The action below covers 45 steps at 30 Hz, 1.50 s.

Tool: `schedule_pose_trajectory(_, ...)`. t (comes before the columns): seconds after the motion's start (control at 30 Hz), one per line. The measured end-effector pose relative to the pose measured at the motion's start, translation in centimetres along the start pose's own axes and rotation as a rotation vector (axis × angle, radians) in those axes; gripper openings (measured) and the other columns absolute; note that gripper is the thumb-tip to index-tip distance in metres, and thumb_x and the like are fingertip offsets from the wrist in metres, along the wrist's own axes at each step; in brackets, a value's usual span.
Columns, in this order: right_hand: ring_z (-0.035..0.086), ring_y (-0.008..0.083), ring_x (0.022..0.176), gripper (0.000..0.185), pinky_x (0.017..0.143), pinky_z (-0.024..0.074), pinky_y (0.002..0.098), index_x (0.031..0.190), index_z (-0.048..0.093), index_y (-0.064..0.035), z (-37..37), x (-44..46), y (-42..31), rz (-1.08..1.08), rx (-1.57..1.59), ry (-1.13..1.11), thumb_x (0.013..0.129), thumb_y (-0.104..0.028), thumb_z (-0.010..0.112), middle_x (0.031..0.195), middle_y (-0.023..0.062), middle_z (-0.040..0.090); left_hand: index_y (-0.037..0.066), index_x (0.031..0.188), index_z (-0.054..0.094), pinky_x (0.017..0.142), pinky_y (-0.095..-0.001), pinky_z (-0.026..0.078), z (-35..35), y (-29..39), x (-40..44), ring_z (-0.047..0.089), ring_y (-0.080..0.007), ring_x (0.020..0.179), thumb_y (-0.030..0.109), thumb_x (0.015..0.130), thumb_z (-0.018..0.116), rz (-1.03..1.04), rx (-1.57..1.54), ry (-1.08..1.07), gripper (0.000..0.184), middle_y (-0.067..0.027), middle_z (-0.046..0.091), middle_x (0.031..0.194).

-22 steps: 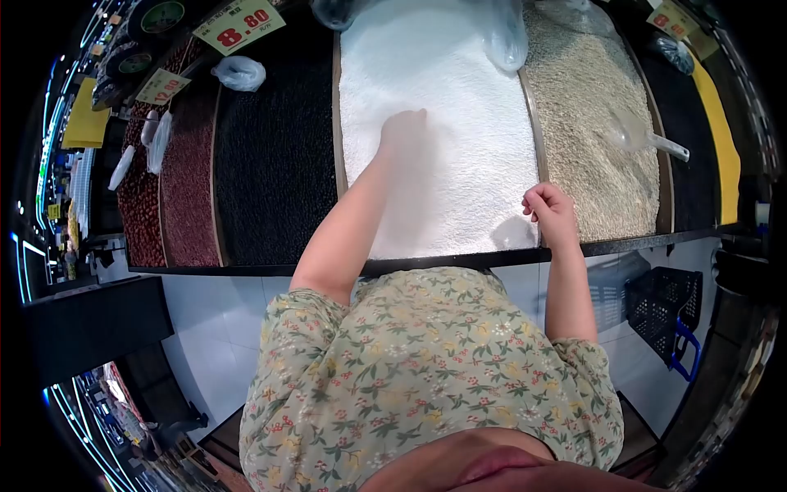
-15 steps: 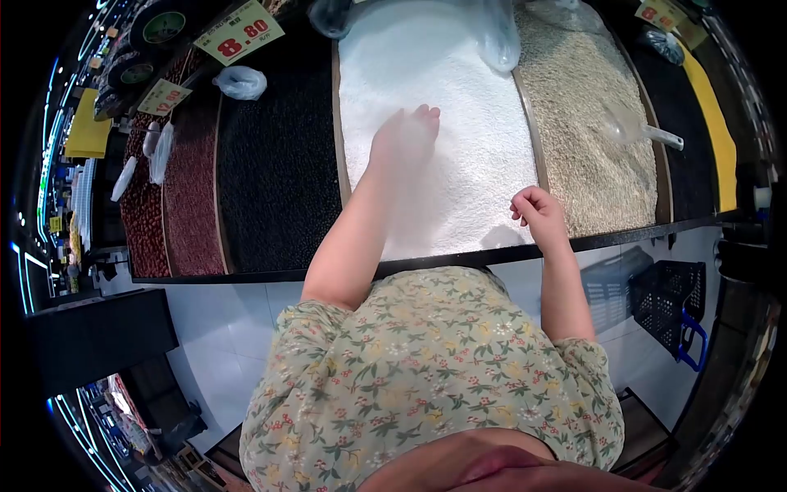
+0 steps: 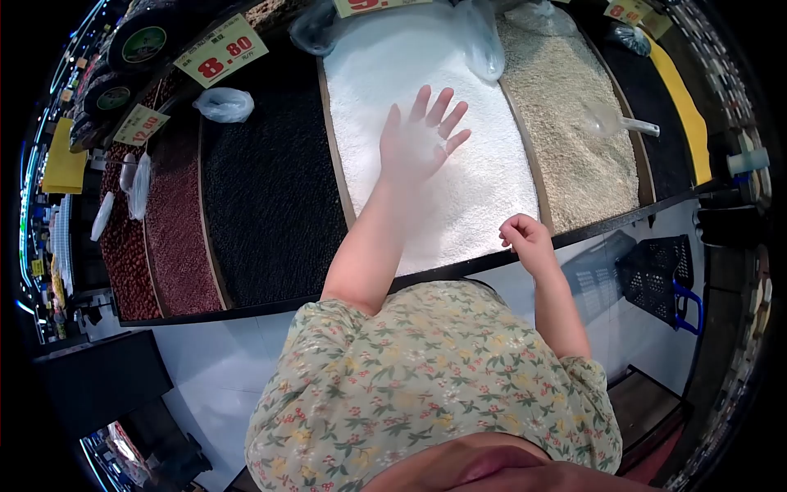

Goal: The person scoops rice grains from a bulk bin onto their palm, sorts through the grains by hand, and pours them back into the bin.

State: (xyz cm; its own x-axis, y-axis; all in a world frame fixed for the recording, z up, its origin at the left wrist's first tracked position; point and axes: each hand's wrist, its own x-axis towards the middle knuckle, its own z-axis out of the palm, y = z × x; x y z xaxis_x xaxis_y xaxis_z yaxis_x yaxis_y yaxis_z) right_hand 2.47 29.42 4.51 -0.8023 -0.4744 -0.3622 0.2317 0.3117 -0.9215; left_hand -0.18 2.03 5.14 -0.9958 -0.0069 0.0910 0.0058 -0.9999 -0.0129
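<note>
My left hand (image 3: 422, 139) is stretched out over a bin of white grain (image 3: 492, 180) that looks like rice. Its fingers are spread and nothing shows in them. A pale haze in the view blurs the palm and wrist. My right hand (image 3: 526, 239) hovers by the bin's front edge (image 3: 459, 269), near the lower right corner of the white grain. Its fingers curl inward with the thumb beside them, and I see nothing held there.
Beige grain (image 3: 566, 123) with a clear scoop (image 3: 607, 123) lies to the right. Black grain (image 3: 262, 197), reddish grain (image 3: 176, 221) and red beans (image 3: 123, 262) fill the left bins. Plastic bags (image 3: 479, 45) hang at the back. A black basket (image 3: 656, 275) stands on the floor.
My left hand has opened out from a bunched shape, its fingers now spread and slightly farther right. My right hand stays curled near the edge. The whole view has tilted.
</note>
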Motion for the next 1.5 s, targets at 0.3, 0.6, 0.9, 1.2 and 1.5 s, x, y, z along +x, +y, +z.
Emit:
schedule_pose_trajectory(0.3,0.058,0.0058,0.069,0.009,0.058,0.0417,0.0205,0.089,0.062,-0.0047,2.1,-1.4,0.3,-0.026,-0.014,0.037,0.091,-0.014,0.060,0.078,-0.0004,0.063,0.012,0.141,0.042,0.112,-0.0590,0.019,-0.7,0.8,0.6,0.022,-0.0355,0.142,0.045,0.094,0.042,0.002,0.093,0.041,0.057,-0.0112,0.032,0.151)
schedule_pose_trajectory(0.6,0.057,0.0080,0.069,0.012,0.062,0.0458,0.0233,0.088,0.063,-0.0003,4.7,-0.3,-2.0,-0.073,-0.108,0.066,0.087,-0.012,0.063,0.077,0.0012,0.063,0.012,0.144,0.036,0.112,-0.0571,0.021,-1.1,1.4,-0.6,0.024,-0.0350,0.142,0.046,0.100,0.023,-0.041,0.153,0.152,0.058,-0.0121,0.031,0.152)
schedule_pose_trajectory(0.9,0.058,0.0107,0.068,0.012,0.056,0.0449,0.0248,0.091,0.066,-0.0016,6.7,2.6,-5.2,-0.314,-0.289,0.106,0.085,-0.012,0.066,0.080,0.0059,0.066,0.009,0.145,0.033,0.110,-0.0564,0.026,-0.9,0.9,-2.4,0.025,-0.0356,0.141,0.045,0.100,0.022,-0.071,0.164,0.199,0.058,-0.0135,0.030,0.152)
schedule_pose_trajectory(1.2,0.061,0.0191,0.067,0.009,0.056,0.0468,0.0284,0.089,0.066,-0.0030,7.2,5.0,-8.5,-0.498,-0.481,0.135,0.083,-0.009,0.067,0.082,0.0091,0.065,0.009,0.148,0.026,0.107,-0.0550,0.032,-1.5,0.7,-3.6,0.025,-0.0363,0.140,0.048,0.100,0.022,-0.161,-0.038,0.111,0.062,-0.0153,0.027,0.153)
schedule_pose_trajectory(1.5,0.060,0.0183,0.065,0.008,0.058,0.0471,0.0278,0.085,0.065,-0.0019,8.6,8.8,-10.7,-0.750,-0.618,0.046,0.079,-0.005,0.069,0.079,0.0085,0.063,0.010,0.148,0.026,0.107,-0.0404,0.036,-2.0,0.6,-4.6,0.030,-0.0272,0.139,0.052,0.099,0.026,-0.267,-0.185,-0.040,0.065,-0.0125,0.029,0.152)
